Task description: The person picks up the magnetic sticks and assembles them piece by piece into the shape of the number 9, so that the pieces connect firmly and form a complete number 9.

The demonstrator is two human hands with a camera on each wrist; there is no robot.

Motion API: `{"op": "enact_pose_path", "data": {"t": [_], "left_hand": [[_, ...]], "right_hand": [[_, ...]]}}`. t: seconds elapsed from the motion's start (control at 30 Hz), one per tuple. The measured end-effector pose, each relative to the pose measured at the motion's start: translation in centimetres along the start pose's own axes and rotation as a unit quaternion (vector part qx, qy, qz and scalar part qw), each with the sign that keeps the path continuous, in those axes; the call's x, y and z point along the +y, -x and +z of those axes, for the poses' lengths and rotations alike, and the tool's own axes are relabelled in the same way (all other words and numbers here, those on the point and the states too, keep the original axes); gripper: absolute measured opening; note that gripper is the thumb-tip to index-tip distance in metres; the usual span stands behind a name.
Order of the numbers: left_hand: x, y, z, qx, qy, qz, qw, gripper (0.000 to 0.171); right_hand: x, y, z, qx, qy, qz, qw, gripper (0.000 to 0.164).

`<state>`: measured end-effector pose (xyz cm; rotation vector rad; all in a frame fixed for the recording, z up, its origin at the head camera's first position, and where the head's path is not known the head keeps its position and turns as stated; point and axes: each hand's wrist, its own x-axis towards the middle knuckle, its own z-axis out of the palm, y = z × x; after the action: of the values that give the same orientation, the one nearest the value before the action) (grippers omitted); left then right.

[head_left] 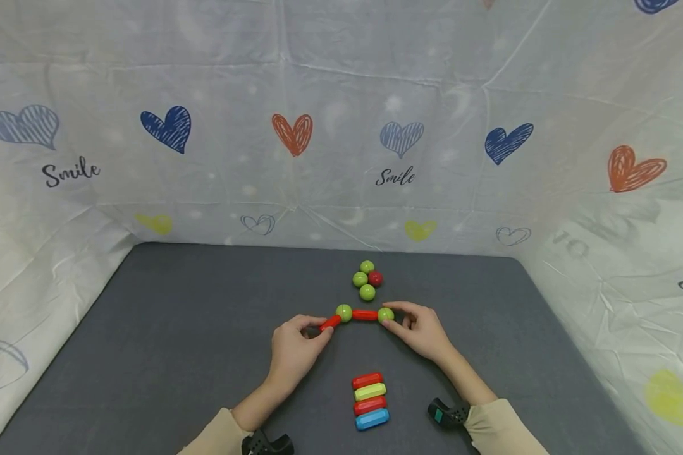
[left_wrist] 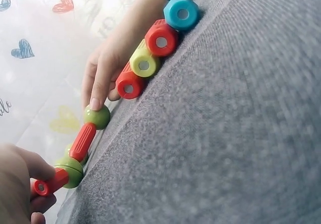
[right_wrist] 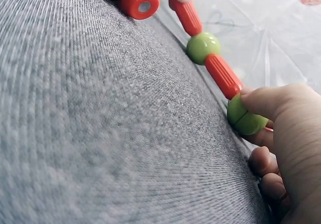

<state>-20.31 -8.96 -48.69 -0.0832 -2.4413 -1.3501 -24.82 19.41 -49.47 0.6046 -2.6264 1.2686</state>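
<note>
My left hand pinches a red magnetic rod between thumb and fingers. The rod's far end meets a green ball. From that ball a second red rod runs right to another green ball, so rods and balls form one bent chain. My right hand grips the right-hand ball with thumb and fingertips. In the right wrist view the chain shows as red rod, green ball, red rod, green ball. A metal disc caps the held rod's free end in the left wrist view.
Beyond the chain sit several loose green balls and one red ball. Nearer me, a row of rods lies side by side: red, yellow-green, red and blue. A grey cloth-covered table lies beneath.
</note>
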Motion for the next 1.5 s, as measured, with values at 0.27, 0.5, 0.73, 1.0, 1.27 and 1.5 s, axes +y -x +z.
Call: {"op": "enact_pose_path", "data": {"t": [0.27, 0.5, 0.73, 1.0, 1.27, 1.5], "left_hand": [[-0.1, 0.2, 0.2, -0.022, -0.019, 0.0, 0.9996, 0.014], [0.1, 0.5, 0.4, -0.06, -0.044, 0.004, 0.9972, 0.018], [0.7, 0.6, 1.2, -0.076, -0.063, -0.008, 0.9951, 0.026], [0.9, 0.6, 1.4, -0.079, -0.081, 0.004, 0.9936, 0.028], [1.0, 0.6, 1.3, -0.099, -0.11, 0.03, 0.9886, 0.031], [1.1, 0.7, 1.4, -0.1, -0.116, 0.028, 0.9878, 0.033]], "right_hand": [[0.1, 0.1, 0.1, 0.004, -0.004, -0.008, 1.0, 0.034], [0.3, 0.1, 0.3, -0.001, -0.006, -0.022, 1.0, 0.033], [0.1, -0.1, 0.2, -0.001, -0.001, -0.033, 0.999, 0.033], [0.1, 0.0, 0.1, 0.008, 0.012, -0.036, 0.999, 0.034], [0.2, 0.0, 0.2, 0.012, 0.017, -0.033, 0.999, 0.036], [0.3, -0.1, 0.2, 0.012, 0.014, -0.034, 0.999, 0.036]]}}
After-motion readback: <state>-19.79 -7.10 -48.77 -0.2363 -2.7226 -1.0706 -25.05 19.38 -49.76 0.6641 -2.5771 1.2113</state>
